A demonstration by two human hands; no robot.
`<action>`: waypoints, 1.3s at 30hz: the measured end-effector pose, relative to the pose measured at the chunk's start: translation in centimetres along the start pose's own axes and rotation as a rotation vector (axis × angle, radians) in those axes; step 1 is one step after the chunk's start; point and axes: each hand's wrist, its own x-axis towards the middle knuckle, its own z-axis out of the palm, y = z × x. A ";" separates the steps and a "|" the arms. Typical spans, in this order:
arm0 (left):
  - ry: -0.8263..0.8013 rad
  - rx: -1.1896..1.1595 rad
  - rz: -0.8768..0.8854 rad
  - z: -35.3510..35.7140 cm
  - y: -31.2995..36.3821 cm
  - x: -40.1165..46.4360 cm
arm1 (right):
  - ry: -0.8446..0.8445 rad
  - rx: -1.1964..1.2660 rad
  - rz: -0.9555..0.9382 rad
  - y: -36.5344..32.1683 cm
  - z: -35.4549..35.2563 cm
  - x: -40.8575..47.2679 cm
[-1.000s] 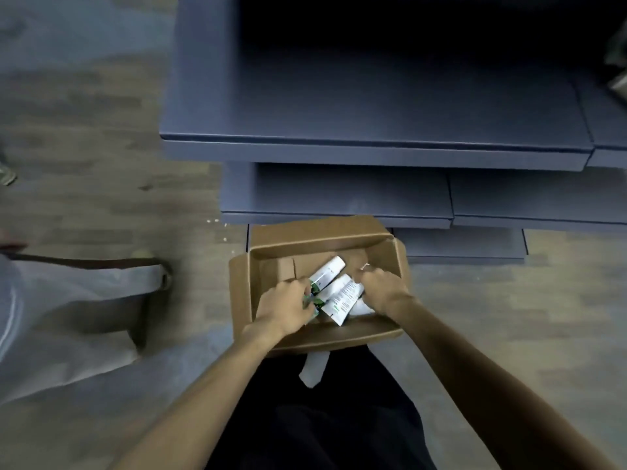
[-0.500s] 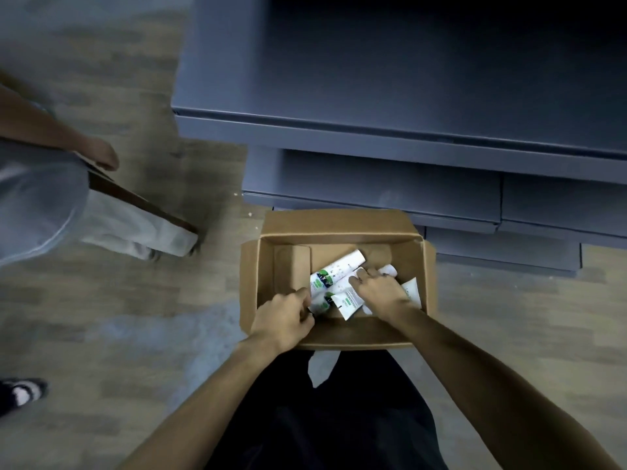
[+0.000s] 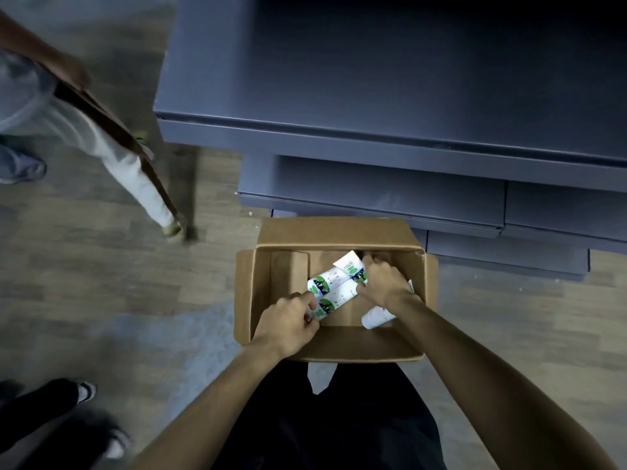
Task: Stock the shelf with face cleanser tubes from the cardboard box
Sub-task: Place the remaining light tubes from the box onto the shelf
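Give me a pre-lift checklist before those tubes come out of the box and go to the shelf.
1. Left hand grips a tube: ok, its fingers curl round the end of the near tube.
2. Right hand grips a tube: ok, it pinches the far tube.
3. Tubes left behind: ok, one more white tube lies under the right wrist.
4. Cardboard box open: ok, flaps are folded out.
5. Shelf has room: ok, the visible top surface is bare.
6. Path clear: cannot tell, a bystander's leg is at the left of the shelf.
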 end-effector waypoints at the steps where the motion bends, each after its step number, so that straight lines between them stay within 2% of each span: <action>1: 0.000 -0.004 0.004 0.0 0.1 0.0 | -0.008 0.019 0.005 0.0 -0.2 0.1; 4: 0.002 -0.009 0.010 -0.1 0.4 0.1 | 0.002 0.098 0.020 0.2 -0.5 0.3; 9: 0.061 -0.073 0.008 -0.7 1.0 0.3 | 0.150 0.436 0.107 1.1 -0.5 -0.4; 14: 0.098 -0.126 0.027 -2.3 1.9 0.5 | 0.251 0.735 -0.011 -0.1 -1.9 -2.9; 20: 0.176 -0.199 0.081 -6.3 3.3 0.4 | 0.375 1.070 -0.113 -2.5 -7.5 -8.3; 26: 0.341 -0.200 0.329 -13.4 7.5 -1.1 | 0.487 1.092 -0.271 -3.9 -16.1 -13.5; 31: 0.556 -0.231 0.559 -21.9 12.1 -4.5 | 0.651 1.014 -0.432 -6.0 -24.4 -17.9; 34: 0.680 -0.172 0.695 -26.8 14.7 -7.4 | 0.752 0.916 -0.518 -7.4 -29.5 -20.7; 39: 0.819 -0.126 0.856 -32.8 18.6 -12.2 | 0.881 0.859 -0.648 -9.1 -36.8 -25.4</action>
